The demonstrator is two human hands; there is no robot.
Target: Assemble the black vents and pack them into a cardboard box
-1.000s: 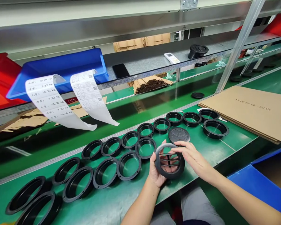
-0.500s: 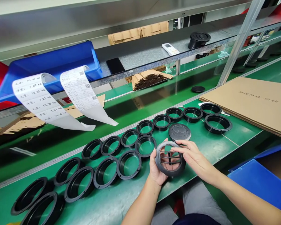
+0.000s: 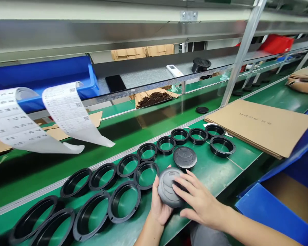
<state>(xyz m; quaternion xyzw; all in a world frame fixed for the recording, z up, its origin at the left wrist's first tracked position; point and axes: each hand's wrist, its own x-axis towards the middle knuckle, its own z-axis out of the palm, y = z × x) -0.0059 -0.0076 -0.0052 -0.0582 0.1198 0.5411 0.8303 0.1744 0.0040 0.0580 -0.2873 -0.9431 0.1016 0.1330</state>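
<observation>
A round black air vent (image 3: 166, 188) rests in my left hand (image 3: 159, 209), whose fingers and thumb wrap its lower left side. Its slats lie flat, so its face looks like a closed disc. My right hand (image 3: 204, 201) lies over the vent's right side with fingers apart, the fingertips touching its face. Just beyond sits another round vent (image 3: 184, 158) on the green bench (image 3: 207, 171), its slats also closed. Black open rings (image 3: 124, 201) stand in rows to the left, with several more rings (image 3: 222, 146) farther back on the right.
Flat cardboard sheets (image 3: 259, 126) lie on the bench at right, above blue bins (image 3: 274, 212). The shelf (image 3: 143, 73) carries a blue tray (image 3: 92, 80), a phone, a remote (image 3: 174, 71) and a black vent (image 3: 201, 64). Label strips (image 3: 74, 112) hang down. Another person's arms (image 3: 303, 83) show far right.
The slats of the held vent have gone from open, with gaps between them, to closed flat. My right hand has moved onto its face. The view has shifted rightward.
</observation>
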